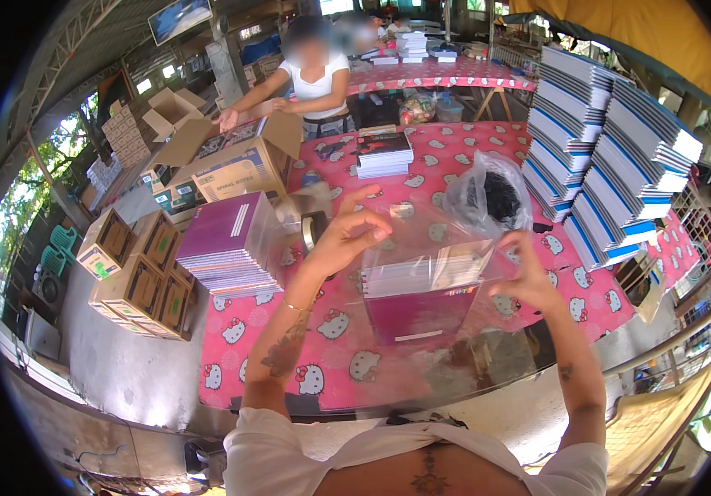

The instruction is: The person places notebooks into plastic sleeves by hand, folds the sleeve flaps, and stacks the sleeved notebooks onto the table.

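Observation:
A stack of purple-covered notebooks (417, 316) stands in front of me on the table, with clear plastic bag film (442, 227) around and above it. My left hand (345, 234) is raised at the stack's upper left, thumb and forefinger pinched at the film. At the stack's right side is my right hand (531, 277), its thumb and fingers curved and apart, close to the edge of the plastic. Whether the right fingertips touch the film is hard to see. Left of my left forearm stands another purple notebook stack (227, 240), with a tape roll (312, 231) beside it.
A pink patterned cloth (330, 355) covers the table. Tall notebook stacks (628, 174) rise at the right, near a clear bag with black contents (494, 197). Dark-covered books (384, 153) lie farther back. A person (318, 87) reaches into an open carton (239, 169); closed cartons (140, 281) stand left.

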